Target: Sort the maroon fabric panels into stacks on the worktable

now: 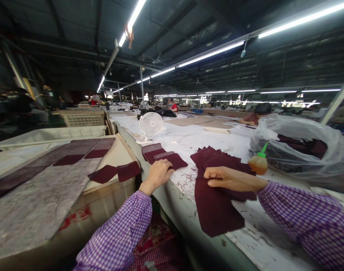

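Observation:
My left hand (158,174) is at the table's near edge, its fingers bent and pinched at the rim of a maroon fabric piece (177,160). That piece lies in a short overlapping row with another maroon piece (152,152), both with greyish backing. My right hand (221,177) is closed on the upper edge of a maroon fabric piece (217,210), which hangs towards the table's front edge. Behind and under that hand a fanned pile of maroon pieces (214,156) rests on the white table (185,140). My fingertips partly hide the gripped edges.
Left stands a cream bin (109,197) with a grey felt sheet (47,203) and maroon pieces (129,171) on top. A white fan (151,123), an orange-filled bottle (258,163) and a clear plastic bag (296,162) are on the table. A co-worker (252,116) sits across.

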`<state>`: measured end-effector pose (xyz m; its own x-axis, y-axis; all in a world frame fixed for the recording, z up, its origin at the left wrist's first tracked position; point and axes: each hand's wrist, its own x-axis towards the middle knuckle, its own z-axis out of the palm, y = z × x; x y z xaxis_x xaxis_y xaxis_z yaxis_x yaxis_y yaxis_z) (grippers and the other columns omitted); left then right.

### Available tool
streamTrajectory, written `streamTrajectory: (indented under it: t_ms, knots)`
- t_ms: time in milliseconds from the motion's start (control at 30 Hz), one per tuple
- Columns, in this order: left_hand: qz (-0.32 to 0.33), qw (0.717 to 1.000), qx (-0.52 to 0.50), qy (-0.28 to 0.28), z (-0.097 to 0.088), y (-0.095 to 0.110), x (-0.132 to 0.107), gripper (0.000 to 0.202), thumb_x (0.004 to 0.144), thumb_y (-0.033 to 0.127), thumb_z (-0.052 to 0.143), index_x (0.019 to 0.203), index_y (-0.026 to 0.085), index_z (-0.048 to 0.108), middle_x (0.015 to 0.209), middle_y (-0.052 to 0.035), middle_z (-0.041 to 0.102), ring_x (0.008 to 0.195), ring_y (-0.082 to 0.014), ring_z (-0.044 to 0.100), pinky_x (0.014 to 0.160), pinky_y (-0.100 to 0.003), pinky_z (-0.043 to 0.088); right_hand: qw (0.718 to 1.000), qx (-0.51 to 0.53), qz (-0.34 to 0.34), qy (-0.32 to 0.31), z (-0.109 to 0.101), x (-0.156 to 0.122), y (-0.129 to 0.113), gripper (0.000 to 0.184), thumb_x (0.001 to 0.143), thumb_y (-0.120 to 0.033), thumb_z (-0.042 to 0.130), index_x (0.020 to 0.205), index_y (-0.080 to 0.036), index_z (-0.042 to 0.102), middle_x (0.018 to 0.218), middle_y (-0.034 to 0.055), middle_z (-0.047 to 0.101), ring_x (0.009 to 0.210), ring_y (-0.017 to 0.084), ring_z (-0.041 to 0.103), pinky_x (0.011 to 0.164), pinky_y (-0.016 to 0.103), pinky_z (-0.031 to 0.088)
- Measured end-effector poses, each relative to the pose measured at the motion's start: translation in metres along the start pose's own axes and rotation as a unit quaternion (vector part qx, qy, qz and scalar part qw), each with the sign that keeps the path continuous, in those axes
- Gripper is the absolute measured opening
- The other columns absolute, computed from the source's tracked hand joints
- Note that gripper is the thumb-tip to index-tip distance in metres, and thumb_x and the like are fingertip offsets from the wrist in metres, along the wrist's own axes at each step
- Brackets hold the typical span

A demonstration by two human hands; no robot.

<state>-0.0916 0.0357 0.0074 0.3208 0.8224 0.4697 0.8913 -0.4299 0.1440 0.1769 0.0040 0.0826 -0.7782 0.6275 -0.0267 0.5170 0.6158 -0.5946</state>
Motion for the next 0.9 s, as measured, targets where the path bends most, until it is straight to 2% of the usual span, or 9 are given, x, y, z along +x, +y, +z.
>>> streamTrajectory:
  t_ms: [100, 167, 233, 300, 367, 467, 667, 800, 900]
  knots:
    - [-0.011, 1.000, 0.026, -0.003, 0.000, 0.006, 0.003, 0.018, 0.084, 0.025, 0.052, 0.093, 0.017, 0.066, 0.094, -0.0069, 0.066, 0.094, -0.0224, 0.060, 0.084, -0.033, 0.044, 0.995, 0.036, 0.016, 0.088, -0.017, 0.000, 0.026, 0.029, 0.087, -0.044, 0.046, 0.096, -0.017, 0.051, 0.089, 0.0042, 0.060, 0.081, 0.018, 0.055, 0.072, 0.030, 0.044]
    - [-0.021, 0.999, 0.039, -0.004, 0.001, 0.009, 0.005, 0.018, 0.084, 0.022, 0.050, 0.089, 0.017, 0.067, 0.092, -0.0072, 0.066, 0.092, -0.0221, 0.060, 0.083, -0.033, 0.044, 0.985, -0.014, 0.051, 0.163, -0.030, -0.003, 0.051, 0.031, 0.087, -0.042, 0.045, 0.106, -0.018, 0.052, 0.098, 0.0068, 0.062, 0.089, 0.021, 0.058, 0.078, 0.033, 0.045]
    - [-0.033, 0.998, 0.047, -0.003, 0.002, 0.011, 0.006, 0.020, 0.084, 0.020, 0.047, 0.086, 0.017, 0.067, 0.090, -0.0074, 0.066, 0.090, -0.0218, 0.061, 0.081, -0.032, 0.044, 0.953, -0.148, 0.116, 0.237, -0.041, -0.009, 0.073, 0.034, 0.085, -0.033, 0.046, 0.116, -0.018, 0.051, 0.105, 0.0100, 0.061, 0.094, 0.024, 0.058, 0.083, 0.037, 0.045]
    - [-0.044, 0.998, 0.049, 0.000, 0.003, 0.012, 0.006, 0.023, 0.085, 0.018, 0.044, 0.082, 0.017, 0.067, 0.088, -0.0075, 0.066, 0.088, -0.0216, 0.060, 0.078, -0.031, 0.044, 0.896, -0.305, 0.154, 0.283, -0.047, -0.013, 0.088, 0.039, 0.083, -0.024, 0.045, 0.121, -0.016, 0.051, 0.115, 0.0140, 0.057, 0.101, 0.028, 0.055, 0.088, 0.042, 0.042]
    - [-0.049, 0.998, 0.046, 0.002, 0.004, 0.012, 0.005, 0.024, 0.085, 0.017, 0.043, 0.080, 0.018, 0.067, 0.088, -0.0071, 0.065, 0.088, -0.0214, 0.060, 0.077, -0.031, 0.045, 0.866, -0.390, 0.156, 0.270, -0.046, -0.013, 0.095, 0.037, 0.084, -0.019, 0.042, 0.118, -0.014, 0.055, 0.117, 0.0143, 0.056, 0.103, 0.026, 0.054, 0.091, 0.039, 0.040]
    - [-0.049, 0.998, 0.038, 0.003, 0.003, 0.013, 0.002, 0.025, 0.084, 0.016, 0.043, 0.077, 0.018, 0.067, 0.087, -0.0070, 0.065, 0.089, -0.0210, 0.059, 0.076, -0.030, 0.045, 0.874, -0.399, 0.167, 0.220, -0.037, -0.004, 0.100, 0.032, 0.087, -0.014, 0.037, 0.106, -0.015, 0.063, 0.103, 0.0112, 0.062, 0.095, 0.020, 0.058, 0.088, 0.030, 0.042]
    - [-0.071, 0.997, 0.001, 0.008, 0.005, 0.012, 0.002, 0.024, 0.082, 0.017, 0.044, 0.076, 0.019, 0.068, 0.089, -0.0063, 0.067, 0.091, -0.0211, 0.059, 0.076, -0.029, 0.044, 0.863, -0.394, 0.260, 0.183, -0.023, 0.016, 0.116, 0.030, 0.081, -0.010, 0.043, 0.100, -0.007, 0.066, 0.093, 0.0200, 0.060, 0.077, 0.025, 0.062, 0.071, 0.034, 0.046]
    - [-0.143, 0.988, -0.043, 0.035, 0.009, 0.004, 0.007, 0.025, 0.082, 0.019, 0.045, 0.084, 0.021, 0.069, 0.090, -0.0045, 0.070, 0.087, -0.0203, 0.062, 0.075, -0.028, 0.045, 0.888, -0.370, 0.243, 0.125, -0.042, 0.017, 0.110, 0.034, 0.081, -0.010, 0.047, 0.109, -0.014, 0.065, 0.085, 0.0121, 0.065, 0.076, 0.020, 0.063, 0.070, 0.029, 0.047]
    - [-0.182, 0.978, -0.080, 0.055, 0.011, -0.004, 0.010, 0.025, 0.083, 0.020, 0.045, 0.085, 0.021, 0.070, 0.085, -0.0031, 0.072, 0.080, -0.0188, 0.065, 0.071, -0.026, 0.045, 0.895, -0.361, 0.231, 0.122, -0.058, 0.023, 0.089, 0.034, 0.084, -0.016, 0.048, 0.116, -0.017, 0.061, 0.081, 0.0080, 0.067, 0.074, 0.020, 0.063, 0.070, 0.029, 0.047]
